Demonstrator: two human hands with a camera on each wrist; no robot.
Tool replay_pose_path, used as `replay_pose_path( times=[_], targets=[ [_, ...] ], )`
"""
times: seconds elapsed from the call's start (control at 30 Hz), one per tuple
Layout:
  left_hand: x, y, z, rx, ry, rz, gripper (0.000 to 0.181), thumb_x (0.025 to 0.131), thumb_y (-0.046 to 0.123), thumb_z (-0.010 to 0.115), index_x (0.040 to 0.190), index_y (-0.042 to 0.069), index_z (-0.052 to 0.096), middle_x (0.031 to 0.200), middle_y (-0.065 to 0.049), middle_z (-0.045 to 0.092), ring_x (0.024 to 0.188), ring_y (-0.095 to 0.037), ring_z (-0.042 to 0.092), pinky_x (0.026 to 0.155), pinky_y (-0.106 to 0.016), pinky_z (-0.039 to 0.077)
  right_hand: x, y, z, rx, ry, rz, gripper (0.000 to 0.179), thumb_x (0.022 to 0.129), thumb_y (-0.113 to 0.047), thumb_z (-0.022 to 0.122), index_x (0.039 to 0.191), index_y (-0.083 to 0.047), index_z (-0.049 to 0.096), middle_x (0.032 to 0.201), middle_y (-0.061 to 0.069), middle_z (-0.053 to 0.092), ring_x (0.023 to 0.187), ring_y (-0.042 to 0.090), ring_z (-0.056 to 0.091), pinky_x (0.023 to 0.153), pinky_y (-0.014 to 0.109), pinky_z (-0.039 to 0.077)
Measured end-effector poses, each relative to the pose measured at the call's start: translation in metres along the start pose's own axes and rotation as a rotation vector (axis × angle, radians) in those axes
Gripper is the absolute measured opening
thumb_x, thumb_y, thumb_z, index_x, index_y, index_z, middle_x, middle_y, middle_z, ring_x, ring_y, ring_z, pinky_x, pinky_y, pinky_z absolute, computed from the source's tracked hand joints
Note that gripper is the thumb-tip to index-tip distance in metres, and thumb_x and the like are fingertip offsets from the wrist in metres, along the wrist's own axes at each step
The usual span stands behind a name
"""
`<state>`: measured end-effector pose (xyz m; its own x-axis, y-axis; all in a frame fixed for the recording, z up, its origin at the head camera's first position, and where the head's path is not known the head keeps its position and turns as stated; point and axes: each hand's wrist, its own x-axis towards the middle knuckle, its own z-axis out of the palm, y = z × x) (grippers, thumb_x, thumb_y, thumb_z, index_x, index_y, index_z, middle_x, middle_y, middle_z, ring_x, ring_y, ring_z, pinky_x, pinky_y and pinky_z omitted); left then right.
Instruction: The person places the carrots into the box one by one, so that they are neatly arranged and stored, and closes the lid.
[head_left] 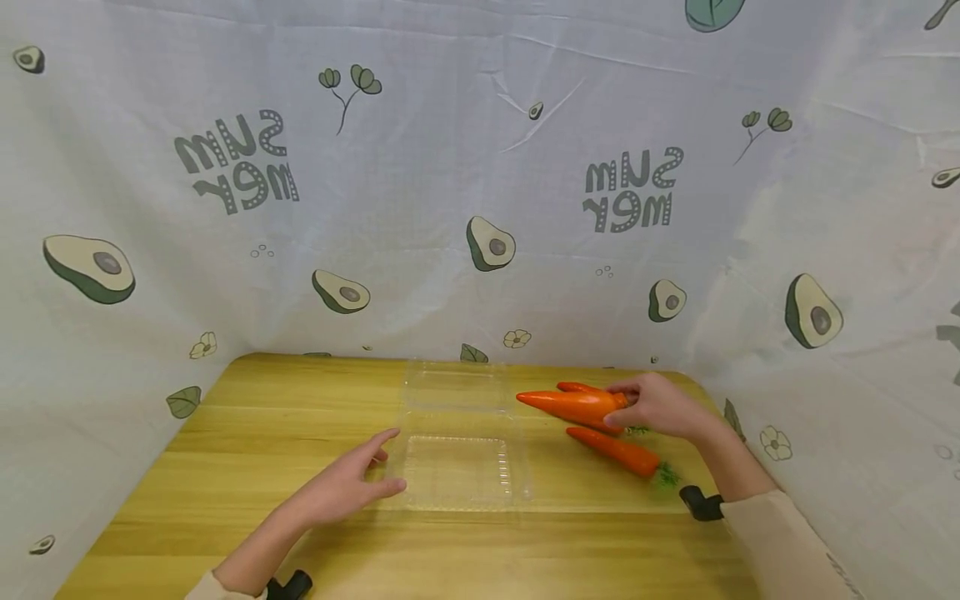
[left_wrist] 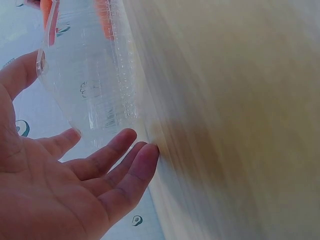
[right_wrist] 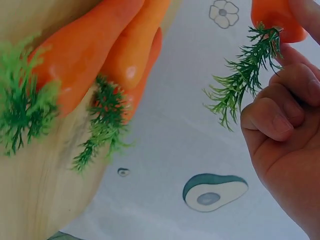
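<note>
My right hand [head_left: 660, 406] pinches an orange toy carrot [head_left: 570, 405] near its leafy end, with its tip pointing left. In the right wrist view that carrot's green leaves [right_wrist: 245, 75] hang beside curled fingers. Another carrot [head_left: 617, 451] lies nearer the front, and part of one more [head_left: 576, 386] shows behind the held one. A clear plastic clamshell box [head_left: 517, 467] lies unfolded on the table, its lid towards the back. My left hand [head_left: 341, 487] is at the box's left side, fingers spread and relaxed; in the left wrist view, the thumb is right at the clear edge [left_wrist: 47, 65].
The wooden table [head_left: 300, 408] ends at a white cloth [head_left: 420, 167] printed with avocados, which hangs behind and at both sides. Several carrots lie together on the table's right part, with green leaves [right_wrist: 25, 110] at their ends. Black devices [head_left: 702, 503] sit at both wrists.
</note>
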<state>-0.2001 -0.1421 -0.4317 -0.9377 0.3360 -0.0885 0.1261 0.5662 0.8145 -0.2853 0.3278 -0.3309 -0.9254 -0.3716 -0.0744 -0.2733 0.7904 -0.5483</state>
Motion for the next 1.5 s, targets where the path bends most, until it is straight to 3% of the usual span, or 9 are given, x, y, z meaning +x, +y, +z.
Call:
replay_pose_path(
  times=[0.1, 0.27, 0.63, 0.93, 1.07, 1.23, 1.5],
  targets=[
    [0.0, 0.001, 0.0, 0.004, 0.002, 0.005, 0.083, 0.093, 0.045, 0.07, 0.16, 0.016, 0.03, 0.142, -0.017, 0.053, 0.131, -0.035, 0.051, 0.099, -0.06, 0.046, 0.004, -0.004, 0.002, 0.015, -0.02, -0.008, 0.066, 0.086, -0.028, 0.08, 0.135, 0.01, 0.058, 0.072, 0.002, 0.06, 0.063, 0.016, 0.052, 0.056, 0.025, 0.041],
    [0.0, 0.002, 0.0, 0.002, -0.001, 0.008, 0.083, 0.093, 0.045, 0.071, 0.16, 0.016, 0.03, 0.142, -0.018, 0.052, 0.13, -0.035, 0.051, 0.099, -0.06, 0.046, 0.012, -0.011, 0.007, 0.021, -0.019, -0.031, 0.064, 0.085, -0.028, 0.081, 0.133, 0.009, 0.06, 0.074, 0.001, 0.06, 0.063, 0.015, 0.051, 0.055, 0.025, 0.041],
    [0.0, 0.003, 0.001, -0.002, -0.004, -0.001, 0.083, 0.093, 0.046, 0.071, 0.159, 0.017, 0.03, 0.141, -0.018, 0.053, 0.127, -0.035, 0.053, 0.096, -0.059, 0.047, 0.03, -0.027, 0.022, 0.01, -0.013, -0.046, 0.059, 0.083, -0.029, 0.084, 0.128, 0.005, 0.066, 0.068, -0.001, 0.045, 0.061, 0.014, 0.041, 0.058, 0.025, 0.036],
    [-0.009, 0.002, 0.004, 0.004, 0.006, -0.016, 0.084, 0.091, 0.048, 0.072, 0.158, 0.017, 0.033, 0.142, -0.017, 0.053, 0.13, -0.036, 0.052, 0.098, -0.062, 0.046, 0.039, -0.032, 0.04, 0.01, -0.042, -0.117, 0.053, 0.082, -0.03, 0.085, 0.121, 0.002, 0.071, 0.068, -0.002, 0.049, 0.06, 0.012, 0.042, 0.056, 0.023, 0.034],
    [-0.008, 0.002, 0.004, 0.001, 0.006, -0.018, 0.083, 0.091, 0.048, 0.072, 0.158, 0.017, 0.033, 0.142, -0.017, 0.053, 0.13, -0.036, 0.052, 0.098, -0.061, 0.046, 0.04, -0.038, 0.045, -0.005, -0.03, -0.104, 0.052, 0.081, -0.032, 0.085, 0.12, -0.001, 0.072, 0.066, -0.004, 0.047, 0.06, 0.012, 0.04, 0.058, 0.024, 0.033],
    [-0.005, 0.001, 0.004, 0.012, 0.007, -0.024, 0.084, 0.091, 0.049, 0.072, 0.158, 0.019, 0.033, 0.141, -0.016, 0.054, 0.129, -0.036, 0.052, 0.098, -0.062, 0.045, 0.043, -0.047, 0.049, -0.007, -0.02, -0.099, 0.051, 0.08, -0.032, 0.086, 0.12, -0.005, 0.073, 0.059, -0.004, 0.034, 0.054, 0.013, 0.03, 0.054, 0.024, 0.025],
    [-0.004, 0.001, 0.003, 0.018, 0.021, -0.02, 0.084, 0.09, 0.049, 0.072, 0.158, 0.019, 0.033, 0.141, -0.016, 0.054, 0.129, -0.036, 0.053, 0.098, -0.063, 0.045, 0.051, -0.06, 0.06, -0.012, -0.04, -0.123, 0.05, 0.08, -0.027, 0.087, 0.122, -0.005, 0.073, 0.057, -0.004, 0.029, 0.053, 0.013, 0.024, 0.053, 0.026, 0.023]
  ],
)
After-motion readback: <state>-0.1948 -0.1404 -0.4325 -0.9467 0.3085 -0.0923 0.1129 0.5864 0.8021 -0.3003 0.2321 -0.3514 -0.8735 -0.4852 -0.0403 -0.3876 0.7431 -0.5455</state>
